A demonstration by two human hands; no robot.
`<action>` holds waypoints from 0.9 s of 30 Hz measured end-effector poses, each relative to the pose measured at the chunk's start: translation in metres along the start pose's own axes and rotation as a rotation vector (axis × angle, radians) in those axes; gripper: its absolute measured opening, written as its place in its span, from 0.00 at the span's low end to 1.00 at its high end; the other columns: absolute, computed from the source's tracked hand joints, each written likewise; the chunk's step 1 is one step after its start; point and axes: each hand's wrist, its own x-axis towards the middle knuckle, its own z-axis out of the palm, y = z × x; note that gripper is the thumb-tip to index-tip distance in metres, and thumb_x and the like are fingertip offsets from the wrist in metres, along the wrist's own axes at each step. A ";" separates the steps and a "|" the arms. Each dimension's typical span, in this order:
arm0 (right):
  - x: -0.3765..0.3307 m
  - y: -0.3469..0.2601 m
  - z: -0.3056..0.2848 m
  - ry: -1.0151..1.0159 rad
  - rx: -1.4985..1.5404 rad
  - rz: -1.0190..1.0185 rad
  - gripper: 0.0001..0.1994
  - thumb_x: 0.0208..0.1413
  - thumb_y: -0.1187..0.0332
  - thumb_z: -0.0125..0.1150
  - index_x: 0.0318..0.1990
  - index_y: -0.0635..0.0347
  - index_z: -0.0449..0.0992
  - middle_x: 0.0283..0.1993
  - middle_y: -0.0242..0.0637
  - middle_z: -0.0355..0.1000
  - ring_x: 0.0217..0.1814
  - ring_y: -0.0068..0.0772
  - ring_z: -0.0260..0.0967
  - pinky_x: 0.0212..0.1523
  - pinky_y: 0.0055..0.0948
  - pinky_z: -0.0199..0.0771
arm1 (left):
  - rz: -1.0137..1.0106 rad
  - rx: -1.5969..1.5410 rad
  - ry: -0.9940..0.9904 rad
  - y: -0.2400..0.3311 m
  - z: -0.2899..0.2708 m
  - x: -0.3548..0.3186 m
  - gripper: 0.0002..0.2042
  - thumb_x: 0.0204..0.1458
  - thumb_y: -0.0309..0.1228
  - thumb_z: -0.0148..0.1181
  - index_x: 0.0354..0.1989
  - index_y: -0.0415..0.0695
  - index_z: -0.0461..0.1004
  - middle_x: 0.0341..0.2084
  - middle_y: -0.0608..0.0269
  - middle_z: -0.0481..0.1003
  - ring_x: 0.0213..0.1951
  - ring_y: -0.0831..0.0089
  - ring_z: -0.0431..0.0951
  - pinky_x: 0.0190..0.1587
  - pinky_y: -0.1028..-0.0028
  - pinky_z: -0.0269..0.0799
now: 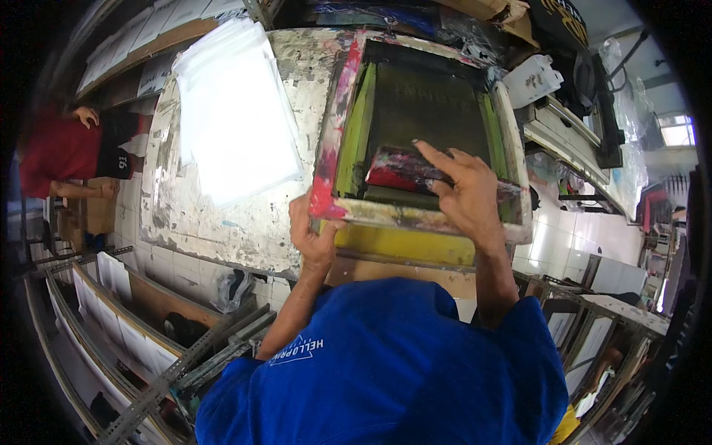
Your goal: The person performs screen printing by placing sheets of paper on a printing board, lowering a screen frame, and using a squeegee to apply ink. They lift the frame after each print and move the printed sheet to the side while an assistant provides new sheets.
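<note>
A screen-printing frame [326, 185], its wooden border smeared with pink and white paint, lies on the worktable before me. Its dark mesh [423, 111] has yellow-green strips along both sides. My left hand [315, 231] is closed round the frame's near left corner. Across the near part of the mesh lies a squeegee [393, 169], stained red and black. My right hand [469, 189] grips the squeegee toward its right end, with the index finger stretched out over it. The palm hides part of the squeegee. To the left of the frame rests a stack of white sheets [237, 111].
The paint-spattered worktable [215, 233] extends left. A white plastic container [532, 80] stands beyond the frame's right side. Metal racks [130, 311] holding boards stand at lower left. A person in a red shirt [70, 152] is at far left.
</note>
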 end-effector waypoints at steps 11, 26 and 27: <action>0.080 -0.041 -0.117 0.526 -0.287 -0.702 0.26 0.45 0.70 0.68 0.57 0.50 0.81 0.35 0.41 0.79 0.32 0.43 0.77 0.39 0.37 0.78 | 0.212 -0.402 0.301 0.046 0.068 0.143 0.23 0.69 0.32 0.47 0.68 0.32 0.62 0.61 0.50 0.71 0.58 0.67 0.72 0.58 0.68 0.69; 0.143 -0.064 -0.194 0.306 -0.051 -0.583 0.20 0.51 0.63 0.57 0.44 0.70 0.83 0.35 0.54 0.81 0.29 0.41 0.75 0.36 0.36 0.76 | -0.078 0.780 -0.444 -0.160 0.227 0.216 0.20 0.49 0.47 0.72 0.50 0.57 0.84 0.59 0.63 0.72 0.59 0.59 0.71 0.56 0.54 0.69; 0.138 -0.069 -0.195 0.283 0.004 -0.525 0.20 0.50 0.62 0.57 0.44 0.70 0.83 0.35 0.54 0.81 0.29 0.41 0.75 0.36 0.36 0.76 | -0.062 0.786 -0.420 -0.160 0.228 0.217 0.17 0.49 0.45 0.72 0.46 0.56 0.84 0.56 0.64 0.74 0.55 0.60 0.73 0.54 0.55 0.70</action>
